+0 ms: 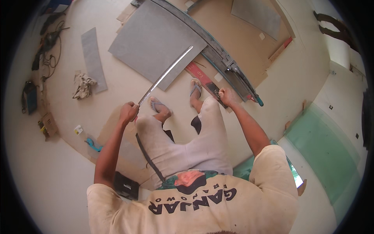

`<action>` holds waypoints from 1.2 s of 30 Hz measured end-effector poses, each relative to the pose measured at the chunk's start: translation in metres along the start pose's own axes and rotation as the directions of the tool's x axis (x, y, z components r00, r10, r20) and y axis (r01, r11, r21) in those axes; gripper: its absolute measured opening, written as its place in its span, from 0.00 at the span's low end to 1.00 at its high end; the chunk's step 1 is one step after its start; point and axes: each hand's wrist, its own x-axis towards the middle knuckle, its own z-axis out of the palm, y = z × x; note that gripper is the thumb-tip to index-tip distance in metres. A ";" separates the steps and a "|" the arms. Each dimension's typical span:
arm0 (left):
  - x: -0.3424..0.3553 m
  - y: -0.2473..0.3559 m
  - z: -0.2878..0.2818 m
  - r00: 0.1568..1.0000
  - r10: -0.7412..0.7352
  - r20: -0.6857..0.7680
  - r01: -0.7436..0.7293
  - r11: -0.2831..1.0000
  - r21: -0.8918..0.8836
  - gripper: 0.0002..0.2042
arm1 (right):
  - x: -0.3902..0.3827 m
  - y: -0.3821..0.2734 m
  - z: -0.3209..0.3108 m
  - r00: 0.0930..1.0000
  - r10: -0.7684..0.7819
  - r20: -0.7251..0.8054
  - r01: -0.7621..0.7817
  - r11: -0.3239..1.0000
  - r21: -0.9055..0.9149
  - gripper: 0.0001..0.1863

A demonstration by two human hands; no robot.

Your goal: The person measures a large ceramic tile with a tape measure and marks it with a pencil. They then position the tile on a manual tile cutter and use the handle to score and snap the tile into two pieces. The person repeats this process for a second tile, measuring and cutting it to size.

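Observation:
My left hand (pixel 129 112) is closed around the near end of a long, thin metal ruler (pixel 165 77), which slants away to the upper right. Its far part passes over a large grey tile (pixel 144 39). Above my right knee, my right hand (pixel 228 96) has its fingers curled; anything inside them is too small or hidden to make out. Beyond that hand lies a long manual tile cutter (pixel 230 64) with dark rails and a teal-tipped handle. The tile rests partly under the cutter's rail.
Beside my right foot lies a red and black carton strip (pixel 206 84). A narrow grey tile piece (pixel 93 58) and a crumpled cloth (pixel 83 84) are on the left. Corded power tools (pixel 48 45) line the far left. Green glass sheets (pixel 323 144) lean at the right. Another person's legs (pixel 337 27) show at upper right.

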 end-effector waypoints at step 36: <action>0.362 0.008 0.266 0.903 0.416 0.107 -0.428 0.895 0.127 0.19 | 0.288 0.118 0.230 0.842 -0.271 -0.465 0.284 0.958 -0.045 0.11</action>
